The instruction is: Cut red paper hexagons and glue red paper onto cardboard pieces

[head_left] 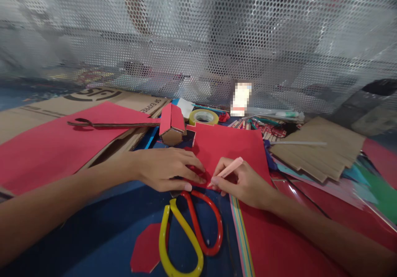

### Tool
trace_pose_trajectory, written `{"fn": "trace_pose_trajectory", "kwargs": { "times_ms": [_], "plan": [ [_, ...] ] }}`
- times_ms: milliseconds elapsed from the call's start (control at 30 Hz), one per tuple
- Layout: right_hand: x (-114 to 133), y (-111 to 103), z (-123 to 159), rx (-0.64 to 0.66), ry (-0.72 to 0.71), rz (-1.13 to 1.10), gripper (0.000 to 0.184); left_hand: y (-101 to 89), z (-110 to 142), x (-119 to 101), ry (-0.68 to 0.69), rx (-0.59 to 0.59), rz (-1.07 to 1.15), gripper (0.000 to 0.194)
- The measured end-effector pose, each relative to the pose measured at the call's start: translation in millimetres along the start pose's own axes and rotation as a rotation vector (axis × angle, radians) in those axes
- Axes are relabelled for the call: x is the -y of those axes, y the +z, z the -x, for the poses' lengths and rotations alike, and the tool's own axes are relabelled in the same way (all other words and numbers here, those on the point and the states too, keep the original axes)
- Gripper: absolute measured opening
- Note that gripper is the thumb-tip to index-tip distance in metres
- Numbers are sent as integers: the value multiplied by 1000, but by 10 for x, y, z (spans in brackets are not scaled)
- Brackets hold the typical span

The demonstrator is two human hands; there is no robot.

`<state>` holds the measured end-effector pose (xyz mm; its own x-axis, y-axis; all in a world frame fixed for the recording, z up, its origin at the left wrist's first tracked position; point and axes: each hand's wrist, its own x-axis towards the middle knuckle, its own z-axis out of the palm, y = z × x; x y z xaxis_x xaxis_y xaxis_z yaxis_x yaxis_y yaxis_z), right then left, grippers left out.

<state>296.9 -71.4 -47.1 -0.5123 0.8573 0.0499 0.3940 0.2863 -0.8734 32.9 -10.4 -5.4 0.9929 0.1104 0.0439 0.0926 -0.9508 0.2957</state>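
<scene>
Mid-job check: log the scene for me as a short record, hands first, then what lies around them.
Left hand: palm down, fingertips over the red sheet
Right hand: holds a pink pen, tip at the sheet
Nearest the person: scissors, yellow and red handles
Left of scissors: red many-sided piece
Beyond left hand: red-covered cardboard block on a long handle
Beyond sheet: tape roll

Sheet [231,142] lay mid-frame on desk [102,227]; tape roll [192,116] sat behind it, handled block [171,121] left of roll. Scissors [187,228] were lower centre, cutout [145,248] to their left. Cardboard pieces [322,144] lay right; perforated panel [198,32] spanned upper frame.
</scene>
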Motion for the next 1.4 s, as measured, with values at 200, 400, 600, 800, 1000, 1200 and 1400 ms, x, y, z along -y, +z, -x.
{"fn": "trace_pose_trajectory", "kwargs": {
  "times_ms": [200,400,600,800,1000,1200,1400],
  "plan": [
    [54,-8,-7,-22,-13,36,17,-37,31,-12,-34,72,2,35],
    [54,0,-4,-19,-27,50,8,-35,42,10,-26,81,4,36],
    [26,7,-2,-3,-24,47,7,-30,37,5,-45,74,16,35],
    [26,13,-5,-3,-23,31,7,-29,26,1,-30,46,18,33],
    [18,17,-3,-6,-14,29,7,-20,36,4,-22,20,22,31],
    [21,14,-4,3,-28,25,8,-24,34,7,-27,36,22,32],
    [20,15,3,6,-26,32,8,-22,33,6,-28,46,29,33]
  ]
}}
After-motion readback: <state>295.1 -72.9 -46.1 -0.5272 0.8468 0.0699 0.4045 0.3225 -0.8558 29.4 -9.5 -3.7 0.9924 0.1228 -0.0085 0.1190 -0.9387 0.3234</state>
